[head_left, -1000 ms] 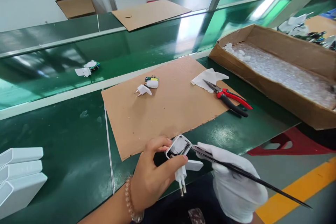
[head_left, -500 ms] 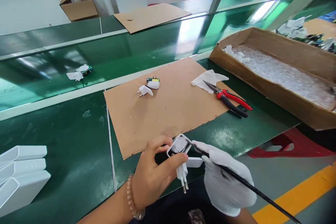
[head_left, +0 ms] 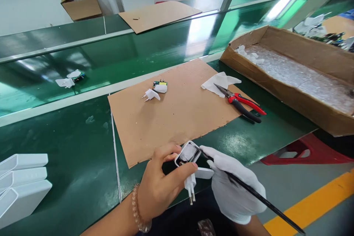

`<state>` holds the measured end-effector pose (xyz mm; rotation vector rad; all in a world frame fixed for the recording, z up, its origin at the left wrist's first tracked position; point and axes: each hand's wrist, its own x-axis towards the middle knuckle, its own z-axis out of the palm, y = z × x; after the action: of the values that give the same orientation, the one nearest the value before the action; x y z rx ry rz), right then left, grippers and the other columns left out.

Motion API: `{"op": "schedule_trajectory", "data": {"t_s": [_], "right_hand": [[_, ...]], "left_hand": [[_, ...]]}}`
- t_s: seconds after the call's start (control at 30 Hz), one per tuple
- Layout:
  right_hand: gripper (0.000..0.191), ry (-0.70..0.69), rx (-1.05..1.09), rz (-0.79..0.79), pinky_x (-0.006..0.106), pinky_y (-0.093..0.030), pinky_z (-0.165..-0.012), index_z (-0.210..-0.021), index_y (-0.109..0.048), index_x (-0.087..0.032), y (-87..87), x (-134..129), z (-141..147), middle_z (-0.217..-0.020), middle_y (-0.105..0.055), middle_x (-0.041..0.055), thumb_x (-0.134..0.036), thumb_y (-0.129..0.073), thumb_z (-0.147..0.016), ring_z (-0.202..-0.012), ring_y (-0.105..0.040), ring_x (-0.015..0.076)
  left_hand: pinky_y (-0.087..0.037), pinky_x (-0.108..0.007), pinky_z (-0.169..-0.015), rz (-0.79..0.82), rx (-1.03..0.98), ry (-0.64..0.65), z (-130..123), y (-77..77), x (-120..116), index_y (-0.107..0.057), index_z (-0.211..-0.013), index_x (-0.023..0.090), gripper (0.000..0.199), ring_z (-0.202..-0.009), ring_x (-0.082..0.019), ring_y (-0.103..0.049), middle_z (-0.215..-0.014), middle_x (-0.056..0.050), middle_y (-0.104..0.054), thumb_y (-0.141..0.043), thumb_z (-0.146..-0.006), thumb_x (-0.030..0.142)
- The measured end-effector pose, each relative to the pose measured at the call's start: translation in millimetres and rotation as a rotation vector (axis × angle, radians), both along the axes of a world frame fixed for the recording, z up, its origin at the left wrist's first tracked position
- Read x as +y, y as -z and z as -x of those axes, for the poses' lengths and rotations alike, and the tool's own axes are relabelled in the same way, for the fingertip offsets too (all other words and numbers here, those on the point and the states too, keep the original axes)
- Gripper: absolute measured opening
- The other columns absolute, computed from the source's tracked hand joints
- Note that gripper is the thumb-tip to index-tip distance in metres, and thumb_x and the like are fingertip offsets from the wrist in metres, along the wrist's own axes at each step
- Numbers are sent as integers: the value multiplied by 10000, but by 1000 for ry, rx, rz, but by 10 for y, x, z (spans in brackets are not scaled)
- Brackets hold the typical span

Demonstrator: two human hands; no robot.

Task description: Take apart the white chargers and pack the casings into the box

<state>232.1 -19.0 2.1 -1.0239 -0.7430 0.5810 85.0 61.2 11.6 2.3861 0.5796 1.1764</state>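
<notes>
My bare left hand [head_left: 163,184] is closed around an open white charger casing [head_left: 189,152], fingers and thumb on its sides. A white two-pin plug [head_left: 190,186] sticks out below my thumb, and a white flap-like part [head_left: 204,173] juts out to the right. Inside the casing a whitish block and some wiring show. In a white glove, my right hand [head_left: 236,186] grips a long thin black tool [head_left: 257,193] like a pen. Its tip reaches the right edge of the casing's opening; the exact contact is hard to see.
On the cardboard sheet [head_left: 171,118] lie a small circuit board [head_left: 160,86], a plug piece [head_left: 151,94], a white cloth [head_left: 217,81] and red-black pliers [head_left: 238,101]. White casings [head_left: 26,188] stand left. A shallow cardboard box [head_left: 287,88] is right. Another board [head_left: 76,75] sits on the green belt [head_left: 124,62].
The circuit board on the green belt has moved left. My right hand and the black tool have shifted slightly left, while my left hand keeps hold of the casing almost unmoved.
</notes>
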Motion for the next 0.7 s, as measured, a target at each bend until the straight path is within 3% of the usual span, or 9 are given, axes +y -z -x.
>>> {"op": "schedule_trajectory", "data": {"t_s": [0.17, 0.27, 0.33, 0.5, 0.6, 0.7], "right_hand": [[286, -31, -54, -36, 268, -627, -811, -966, -780, -307, -90, 78, -36, -1004, -743, -30, -480, -555, -933, -929, -729, 202], [124, 36, -103, 22, 268, -629, -798, -923, -775, -313, -128, 114, -53, -956, -754, -30, -285, -659, -888, -884, -735, 196], [176, 61, -121, 68, 252, -621, -815, -886, -767, -309, -145, 139, -65, -925, -756, -40, -155, -698, -838, -859, -736, 180], [166, -4, -74, 73, 288, -634, -795, -850, -755, -285, -179, 196, -104, -896, -755, -28, -129, -704, -823, -834, -737, 199], [262, 18, -140, 99, 281, -633, -787, -857, -739, -276, -179, 210, -132, -885, -753, -31, -27, -693, -789, -826, -737, 189], [240, -25, -155, 85, 258, -626, -792, -850, -723, -251, -173, 217, -168, -891, -754, -27, -22, -699, -784, -835, -738, 177]], "left_hand": [[-597, -272, -839, 15, -3, 27, 15, 1, -6, -647, -1096, 197, 355, -1071, -179, -567, -1169, -82, -439, -603, -805, -2], [-595, -270, -847, 45, -3, 51, 28, -26, 6, -649, -1085, 191, 340, -1084, -180, -558, -1171, -83, -434, -602, -809, -1], [-597, -275, -845, 78, -3, 68, 40, -40, 16, -644, -1086, 199, 353, -1081, -180, -557, -1170, -80, -429, -595, -809, -14], [-596, -284, -838, 225, -22, 138, 77, -61, 62, -636, -1074, 213, 403, -1080, -184, -563, -1182, -78, -405, -596, -785, -66], [-597, -275, -844, 287, -38, 185, 89, -103, 113, -631, -1035, 203, 348, -1066, -174, -571, -1160, -77, -407, -578, -808, -56], [-600, -268, -849, 320, -42, 211, 88, -156, 166, -620, -1018, 198, 267, -1065, -171, -584, -1150, -79, -420, -583, -848, -5]]}}
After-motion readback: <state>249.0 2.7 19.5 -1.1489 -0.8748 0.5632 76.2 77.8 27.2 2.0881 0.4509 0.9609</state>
